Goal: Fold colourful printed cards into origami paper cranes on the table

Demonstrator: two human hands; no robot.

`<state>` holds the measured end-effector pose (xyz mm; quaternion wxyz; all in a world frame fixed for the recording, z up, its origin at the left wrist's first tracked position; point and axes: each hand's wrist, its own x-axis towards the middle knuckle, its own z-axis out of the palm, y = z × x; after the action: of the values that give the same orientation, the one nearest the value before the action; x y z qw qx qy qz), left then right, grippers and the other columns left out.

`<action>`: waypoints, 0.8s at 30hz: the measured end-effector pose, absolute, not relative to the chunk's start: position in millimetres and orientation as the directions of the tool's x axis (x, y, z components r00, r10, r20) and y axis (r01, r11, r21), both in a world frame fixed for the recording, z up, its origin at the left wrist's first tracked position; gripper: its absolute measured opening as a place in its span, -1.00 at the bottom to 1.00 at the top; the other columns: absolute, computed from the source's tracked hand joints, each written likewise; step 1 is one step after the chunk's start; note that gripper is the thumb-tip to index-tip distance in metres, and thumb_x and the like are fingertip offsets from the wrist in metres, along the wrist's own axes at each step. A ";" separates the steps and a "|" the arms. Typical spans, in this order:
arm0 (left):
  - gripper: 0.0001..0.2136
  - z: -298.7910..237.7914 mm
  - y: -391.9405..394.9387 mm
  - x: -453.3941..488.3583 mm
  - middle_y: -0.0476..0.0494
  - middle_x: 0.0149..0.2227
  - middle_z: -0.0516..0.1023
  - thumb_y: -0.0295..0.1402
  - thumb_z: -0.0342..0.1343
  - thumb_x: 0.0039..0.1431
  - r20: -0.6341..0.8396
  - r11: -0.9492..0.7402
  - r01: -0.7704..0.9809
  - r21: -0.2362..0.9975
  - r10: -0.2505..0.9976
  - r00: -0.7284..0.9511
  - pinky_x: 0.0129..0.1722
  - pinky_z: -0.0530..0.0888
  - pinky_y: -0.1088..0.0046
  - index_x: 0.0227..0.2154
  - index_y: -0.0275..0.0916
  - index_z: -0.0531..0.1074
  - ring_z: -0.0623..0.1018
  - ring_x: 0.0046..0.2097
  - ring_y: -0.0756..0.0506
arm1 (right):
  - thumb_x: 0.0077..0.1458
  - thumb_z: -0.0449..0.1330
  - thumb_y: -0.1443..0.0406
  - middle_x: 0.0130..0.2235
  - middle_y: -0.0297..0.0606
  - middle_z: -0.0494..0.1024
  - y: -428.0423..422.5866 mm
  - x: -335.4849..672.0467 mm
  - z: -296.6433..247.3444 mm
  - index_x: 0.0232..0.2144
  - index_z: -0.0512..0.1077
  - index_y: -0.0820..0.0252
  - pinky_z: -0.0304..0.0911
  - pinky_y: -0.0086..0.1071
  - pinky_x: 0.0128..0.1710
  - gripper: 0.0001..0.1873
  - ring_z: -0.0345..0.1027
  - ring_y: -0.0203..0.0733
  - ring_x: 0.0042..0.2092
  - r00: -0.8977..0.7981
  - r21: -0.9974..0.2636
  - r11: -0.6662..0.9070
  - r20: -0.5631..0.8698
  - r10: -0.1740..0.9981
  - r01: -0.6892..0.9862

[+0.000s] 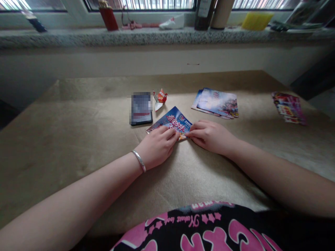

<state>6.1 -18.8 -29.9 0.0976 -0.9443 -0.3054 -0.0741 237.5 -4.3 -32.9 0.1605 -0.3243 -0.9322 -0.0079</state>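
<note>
Left hand point(159, 146) rests fingers-down on the paper point(170, 118), right hand point(213, 137) touches its right corner; pinch or press, can't tell. Paper's mid-frame, apex up-frame, both hands equally near.

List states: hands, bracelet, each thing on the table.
Left hand: palm down, fingers on blue sheet
Right hand: fingertips at blue sheet's right edge
Blue sheet: partly covered by left hand; folds unclear
Bracelet: worn, left wrist
Phone: lying flat; pixelated, on or off unclear
Red-white paper: bent up; folded or crumpled, cannot tell
Pale sheets: stacked, overlapping
Pink sheets: piled, overlapping
</note>
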 end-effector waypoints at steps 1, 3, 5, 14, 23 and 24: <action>-0.69 -30.1 -18.8 6.3 -0.22 -0.14 0.45 -0.40 -0.09 0.23 0.203 -0.800 0.584 -0.139 0.554 0.807 -0.12 0.36 0.32 0.00 -0.36 0.34 0.37 -0.15 -0.15 | 0.19 0.04 0.32 -0.29 -0.18 0.51 -4.1 237.5 -33.2 -0.25 0.54 0.16 0.21 -0.37 -0.24 -0.74 0.33 -0.22 -0.25 -0.739 -0.088 0.790 0.304 0.602 0.607; -0.68 -30.1 -18.7 6.7 -0.21 -0.19 0.46 -0.37 -0.13 0.27 0.208 -0.809 0.572 -0.133 0.542 0.814 -0.12 0.35 0.32 0.00 -0.37 0.34 0.38 -0.16 -0.14 | 0.19 0.04 0.31 -0.29 -0.18 0.51 -4.0 237.5 -33.7 -0.26 0.54 0.16 0.21 -0.37 -0.25 -0.74 0.33 -0.21 -0.25 -0.740 -0.079 0.789 0.304 0.601 0.609; -0.67 -29.3 -18.5 6.9 -0.21 -0.20 0.46 -0.35 -0.15 0.29 0.208 -0.816 0.565 -0.122 0.536 0.818 -0.13 0.35 0.33 0.01 -0.35 0.33 0.38 -0.16 -0.14 | 0.19 0.04 0.30 -0.30 -0.18 0.51 -4.0 237.5 -34.0 -0.26 0.54 0.17 0.21 -0.37 -0.26 -0.74 0.33 -0.21 -0.26 -0.740 -0.067 0.789 0.306 0.598 0.610; -0.53 -23.1 -21.4 3.3 -0.24 -0.05 0.40 -0.17 -0.13 0.25 0.100 -0.832 0.545 -0.107 0.536 0.838 -0.02 0.29 0.24 0.11 -0.37 0.24 0.32 -0.07 -0.21 | 0.19 0.04 0.32 -0.29 -0.20 0.52 -6.8 237.4 -31.0 -0.25 0.53 0.16 0.17 -0.38 -0.29 -0.75 0.34 -0.22 -0.27 -0.749 -0.006 0.782 0.282 0.600 0.624; -0.51 -23.1 -22.1 4.8 -0.24 -0.06 0.41 -0.17 -0.10 0.24 0.073 -0.825 0.558 -0.095 0.553 0.830 -0.03 0.29 0.26 0.11 -0.41 0.25 0.32 -0.08 -0.21 | 0.21 0.02 0.31 -0.30 -0.21 0.52 -6.4 238.8 -29.5 -0.15 0.48 0.15 0.16 -0.38 -0.32 -0.74 0.31 -0.21 -0.27 -0.792 0.046 0.815 0.273 0.547 0.578; -0.51 -23.0 -22.3 5.2 -0.24 -0.06 0.42 -0.17 -0.10 0.24 0.073 -0.822 0.561 -0.092 0.557 0.827 -0.04 0.30 0.26 0.10 -0.42 0.25 0.32 -0.08 -0.21 | 0.22 0.02 0.31 -0.28 -0.20 0.52 -6.1 238.6 -29.5 -0.15 0.48 0.14 0.17 -0.39 -0.31 -0.73 0.30 -0.21 -0.26 -0.806 0.045 0.831 0.276 0.523 0.554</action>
<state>5.2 -22.3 -23.0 0.0547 -0.9543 -0.2929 -0.0217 238.6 -6.1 -29.5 0.1272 -0.2840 -0.9483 -0.0619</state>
